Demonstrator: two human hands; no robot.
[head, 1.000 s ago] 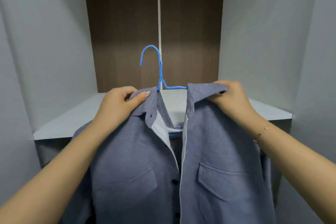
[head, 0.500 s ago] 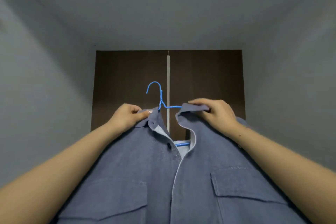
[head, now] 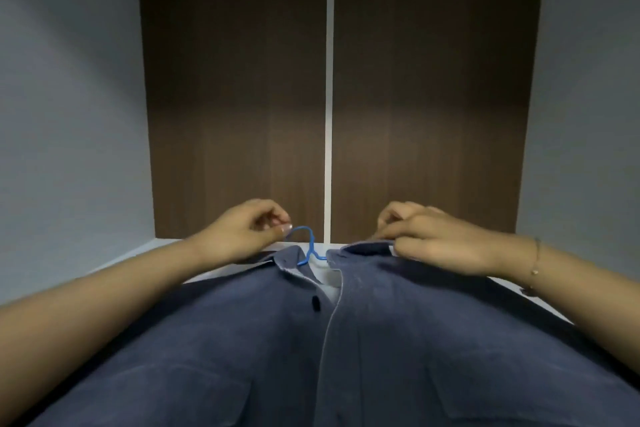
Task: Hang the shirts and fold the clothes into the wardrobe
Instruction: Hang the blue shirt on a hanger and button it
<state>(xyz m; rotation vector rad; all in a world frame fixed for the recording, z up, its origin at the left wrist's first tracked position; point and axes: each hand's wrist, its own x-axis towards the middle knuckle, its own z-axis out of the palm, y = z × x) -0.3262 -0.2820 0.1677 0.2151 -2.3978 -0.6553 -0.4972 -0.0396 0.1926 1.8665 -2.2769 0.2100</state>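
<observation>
Head view, my entry: blue shirt (head: pixel 346 340) on blue hanger (head: pixel 309 246); left grip (head: pixel 242 236) pinches, I think, the hook; right grip (head: pixel 433 239) pinches the collar

No writing, label, brand, number or sign can be read anywhere here (the blue shirt (head: pixel 346 340) filling the view from 4 to 8 o'clock shows only plain cloth, and the brown doors (head: pixel 235 97) toward 12 o'clock carry only wood grain).
</observation>
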